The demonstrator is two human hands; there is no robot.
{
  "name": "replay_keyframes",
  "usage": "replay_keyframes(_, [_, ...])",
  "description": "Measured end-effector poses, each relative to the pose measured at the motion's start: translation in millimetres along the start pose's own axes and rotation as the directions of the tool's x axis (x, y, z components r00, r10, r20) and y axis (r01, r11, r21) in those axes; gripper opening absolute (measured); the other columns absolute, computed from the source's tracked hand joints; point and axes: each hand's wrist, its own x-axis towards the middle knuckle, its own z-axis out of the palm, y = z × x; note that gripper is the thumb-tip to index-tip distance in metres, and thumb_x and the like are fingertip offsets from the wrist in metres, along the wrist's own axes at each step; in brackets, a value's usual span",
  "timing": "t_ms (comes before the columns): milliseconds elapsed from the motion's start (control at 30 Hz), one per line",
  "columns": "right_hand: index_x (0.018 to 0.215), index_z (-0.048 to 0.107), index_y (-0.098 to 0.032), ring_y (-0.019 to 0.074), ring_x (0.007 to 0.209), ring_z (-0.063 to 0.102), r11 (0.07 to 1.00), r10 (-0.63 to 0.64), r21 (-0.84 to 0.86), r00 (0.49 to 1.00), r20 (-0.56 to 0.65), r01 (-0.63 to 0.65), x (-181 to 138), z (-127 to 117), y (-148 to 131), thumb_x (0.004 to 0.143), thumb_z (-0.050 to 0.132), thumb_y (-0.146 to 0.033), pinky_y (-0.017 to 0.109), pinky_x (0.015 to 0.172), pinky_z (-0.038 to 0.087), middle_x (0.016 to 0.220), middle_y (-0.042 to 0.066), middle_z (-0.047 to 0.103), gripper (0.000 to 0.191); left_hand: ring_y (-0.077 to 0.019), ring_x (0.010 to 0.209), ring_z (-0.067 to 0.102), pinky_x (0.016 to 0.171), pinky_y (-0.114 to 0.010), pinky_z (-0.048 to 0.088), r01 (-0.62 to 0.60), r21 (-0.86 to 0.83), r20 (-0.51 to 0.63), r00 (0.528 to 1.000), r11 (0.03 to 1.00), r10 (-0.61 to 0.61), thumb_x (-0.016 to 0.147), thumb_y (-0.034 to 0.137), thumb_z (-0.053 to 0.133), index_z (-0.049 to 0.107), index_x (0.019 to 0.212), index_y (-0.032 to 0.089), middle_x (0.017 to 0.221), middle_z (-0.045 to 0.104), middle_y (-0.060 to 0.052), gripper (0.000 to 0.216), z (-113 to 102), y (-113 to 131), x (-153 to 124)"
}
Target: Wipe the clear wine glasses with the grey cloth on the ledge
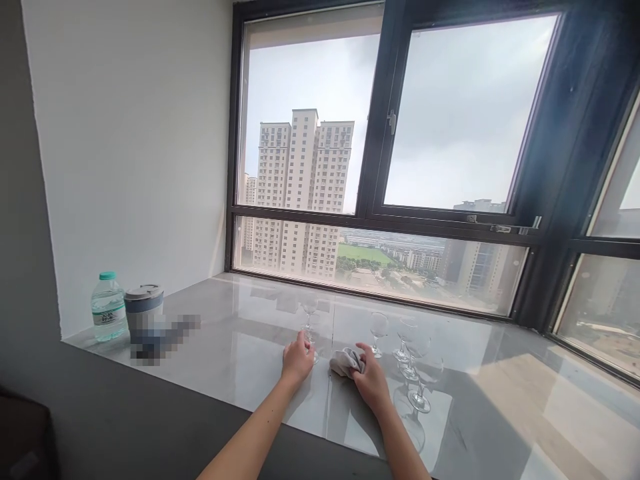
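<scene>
On the glossy grey windowsill, my left hand [297, 360] has its fingers bent around the lower part of a clear stemmed glass [309, 308]. The bowl shows above the fingertips, and part of the stem is hidden. My right hand [371, 380] grips a crumpled light-grey cloth [346, 362] just above the sill, to the right of that glass. Beyond this hand stands one stemmed glass [379, 326]. Several more clear glasses are grouped to its right, the nearest stemmed glass [429, 371] being closest to my right forearm.
At the left end of the sill [210, 367] stand a water bottle [107, 308] with a green cap and a lidded cup [143, 307]. A blurred-out patch covers something beside the cup. Dark-framed windows [305, 215] border the far side; sunlight falls on the right.
</scene>
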Motion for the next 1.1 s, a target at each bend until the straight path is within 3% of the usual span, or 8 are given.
replay_keyframes(100, [0.122,0.052,-0.02,0.0202,0.077,0.063,0.997,-0.054,0.053,0.999,0.0,0.054,-2.2,2.0,-5.5,0.068,0.054,-0.023,0.031,0.077,0.046,0.082,0.0,0.065,0.054,-0.019,0.107,0.061,0.101,-0.032,0.036,-0.091,0.09,0.023,0.996,0.992,0.089,0.096,0.027,0.043,0.058,0.125,0.026,0.104,0.071,-0.002,0.033,-1.8,4.5,-3.9])
replay_keyframes(233, [0.125,0.049,-0.02,0.0179,0.071,0.062,0.985,-0.135,0.109,0.991,0.008,0.134,-7.3,6.3,-15.7,0.071,0.056,-0.023,0.029,0.071,0.048,0.08,-0.002,0.065,0.054,-0.0244,0.105,0.059,0.094,-0.036,0.039,-0.266,0.223,-0.056,0.957,0.938,0.284,0.097,0.026,0.04,0.067,0.111,0.024,0.105,0.069,-0.006,0.03,-1.2,11.4,-12.2])
replay_keyframes(400, [0.125,0.049,-0.023,0.0202,0.089,0.064,0.968,-0.239,0.041,0.964,-0.119,0.246,-10.5,8.4,-23.8,0.073,0.052,-0.019,0.033,0.084,0.049,0.1,0.004,0.069,0.052,-0.027,0.098,0.057,0.09,-0.041,0.04,-0.449,0.322,0.0,0.88,0.833,0.474,0.096,0.024,0.044,0.07,0.095,0.022,0.098,0.066,-0.009,0.027,-0.8,20.0,-19.2])
replay_keyframes(533, [0.122,0.052,-0.023,0.0248,0.102,0.064,0.967,-0.256,-0.054,0.943,-0.211,0.25,-6.8,7.7,-21.7,0.073,0.05,-0.019,0.038,0.089,0.05,0.107,0.008,0.068,0.049,-0.0264,0.097,0.056,0.09,-0.041,0.04,-0.469,0.328,0.01,0.87,0.82,0.494,0.092,0.018,0.049,0.07,0.09,0.021,0.097,0.065,-0.009,0.021,-1.3,22.1,-19.7])
replay_keyframes(733, [0.123,0.05,-0.023,0.0275,0.103,0.063,0.99,-0.139,-0.072,0.923,-0.358,0.121,-2.0,3.6,-13.7,0.078,0.05,-0.028,0.041,0.09,0.049,0.107,0.01,0.066,0.046,-0.0249,0.096,0.055,0.09,-0.039,0.041,-0.486,0.268,0.001,0.864,0.832,0.504,0.091,0.015,0.05,0.07,0.094,0.024,0.097,0.065,-0.007,0.022,-0.1,19.4,-19.0])
replay_keyframes(1100, [0.125,0.047,-0.021,0.0289,0.105,0.063,0.999,-0.006,-0.05,0.913,-0.407,-0.016,-2.4,2.3,-7.5,0.08,0.05,-0.039,0.039,0.088,0.048,0.112,0.013,0.065,0.049,-0.024,0.096,0.058,0.088,-0.038,0.042,-0.461,0.252,0.019,0.882,0.851,0.472,0.092,0.018,0.054,0.07,0.096,0.024,0.096,0.066,-0.006,0.018,0.2,19.7,-19.0])
